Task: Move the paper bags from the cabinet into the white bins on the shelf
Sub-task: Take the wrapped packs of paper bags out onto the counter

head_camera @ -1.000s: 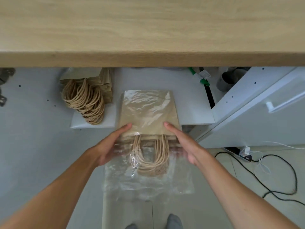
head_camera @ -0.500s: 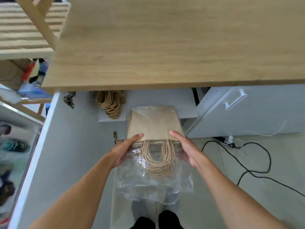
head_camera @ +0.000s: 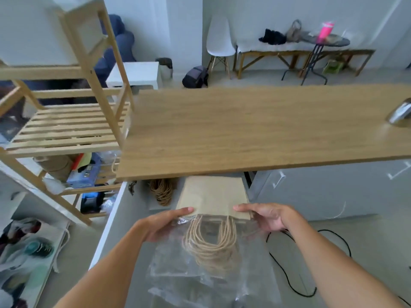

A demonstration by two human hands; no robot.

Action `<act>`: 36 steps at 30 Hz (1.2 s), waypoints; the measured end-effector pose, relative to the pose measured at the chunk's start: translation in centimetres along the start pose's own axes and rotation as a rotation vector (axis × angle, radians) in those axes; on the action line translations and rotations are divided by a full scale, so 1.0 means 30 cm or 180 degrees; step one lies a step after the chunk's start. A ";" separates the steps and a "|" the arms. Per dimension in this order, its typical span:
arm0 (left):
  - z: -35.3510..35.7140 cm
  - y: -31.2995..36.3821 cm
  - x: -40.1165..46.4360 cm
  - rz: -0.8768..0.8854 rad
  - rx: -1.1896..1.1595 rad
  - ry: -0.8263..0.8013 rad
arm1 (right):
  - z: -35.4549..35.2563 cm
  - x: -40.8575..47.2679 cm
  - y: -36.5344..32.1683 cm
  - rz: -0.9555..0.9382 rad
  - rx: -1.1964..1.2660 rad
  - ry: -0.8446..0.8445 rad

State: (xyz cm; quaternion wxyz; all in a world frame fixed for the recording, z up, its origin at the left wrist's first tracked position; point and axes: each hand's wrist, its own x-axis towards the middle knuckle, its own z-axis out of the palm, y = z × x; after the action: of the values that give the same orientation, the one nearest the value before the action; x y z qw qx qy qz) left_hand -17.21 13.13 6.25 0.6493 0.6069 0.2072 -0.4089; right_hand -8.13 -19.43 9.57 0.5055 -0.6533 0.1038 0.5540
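A long wooden countertop [head_camera: 255, 127] spans the middle of the view, with a pale room beyond it holding a white chair [head_camera: 219, 44] and a wooden bench [head_camera: 295, 54]; to the left stands a slatted wooden shelf unit [head_camera: 66, 127], its lower tiers cluttered with blurred items; below the counter edge a stack of flat paper bags [head_camera: 213, 197] in a clear plastic wrapper [head_camera: 209, 270] is held out in front of the open cabinet, its twine handles [head_camera: 211, 243] hanging toward the camera; the left hand [head_camera: 165, 224] grips the stack's near left corner, thumb on top and fingers curled under; the right hand [head_camera: 268, 216] holds the near right corner the same way, fingers laid over the paper; a second bundle of bags [head_camera: 162, 192] lies inside the cabinet, just left of the held stack; a black cable [head_camera: 289, 276] trails over the floor at right.
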 end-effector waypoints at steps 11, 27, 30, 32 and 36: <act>-0.007 0.325 -0.117 0.0204 0.0310 -0.0220 | -0.110 -0.204 -0.326 -0.0241 -0.0609 -0.0132; -0.014 0.973 0.378 0.1372 -0.0458 0.1019 | -0.556 0.210 -0.820 -0.1512 0.0692 0.0929; -0.034 1.037 0.488 0.1409 -0.0564 0.1130 | -0.651 0.321 -0.887 -0.1577 0.0667 0.0918; -0.053 1.060 0.557 0.1417 -0.0591 0.1150 | -0.693 0.390 -0.915 -0.1587 0.0626 0.0894; -0.071 1.038 0.636 0.1328 -0.0595 0.1180 | -0.715 0.484 -0.896 -0.1554 0.0227 0.1114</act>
State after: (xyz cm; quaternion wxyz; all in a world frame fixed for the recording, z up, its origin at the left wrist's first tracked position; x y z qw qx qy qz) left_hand 18.71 7.63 10.53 0.7235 0.6383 0.2299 -0.1279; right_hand 29.15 -17.35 9.51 0.6209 -0.7262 0.0486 0.2910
